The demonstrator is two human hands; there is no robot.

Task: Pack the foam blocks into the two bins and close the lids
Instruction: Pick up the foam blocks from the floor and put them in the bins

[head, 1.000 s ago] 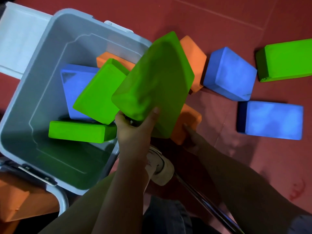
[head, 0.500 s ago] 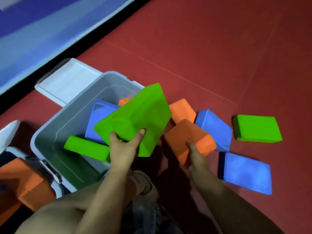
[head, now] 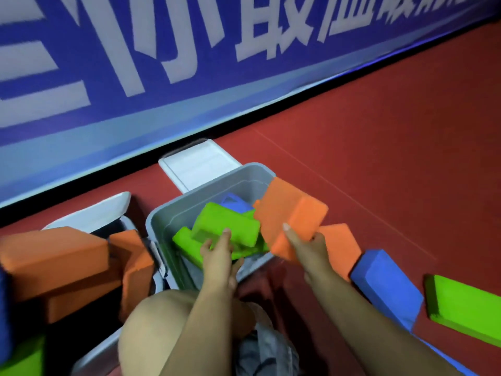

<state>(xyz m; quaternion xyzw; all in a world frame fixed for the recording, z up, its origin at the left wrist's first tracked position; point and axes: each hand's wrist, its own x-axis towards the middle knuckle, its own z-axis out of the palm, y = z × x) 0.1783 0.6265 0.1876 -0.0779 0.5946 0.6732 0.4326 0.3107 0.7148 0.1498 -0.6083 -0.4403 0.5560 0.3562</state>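
Note:
A grey bin (head: 173, 213) stands on the red floor with its white lid (head: 198, 164) folded open behind it. Inside lie green foam blocks and a blue one (head: 235, 203). My left hand (head: 219, 253) reaches into the bin, thumb and forefinger holding the near edge of the top green block (head: 225, 226). My right hand (head: 306, 245) grips an orange block (head: 292, 215), lifted and tilted over the bin's right rim.
A second bin at the left holds orange blocks (head: 54, 261); its lid (head: 92, 213) stands open. On the floor to the right lie an orange block (head: 341, 242), a blue block (head: 387, 283) and a green block (head: 466, 305). A blue banner wall (head: 162, 77) runs behind.
My left hand has lowered the green block into the bin. My right hand has lifted the orange block off the floor toward the bin's rim. My head has tipped up.

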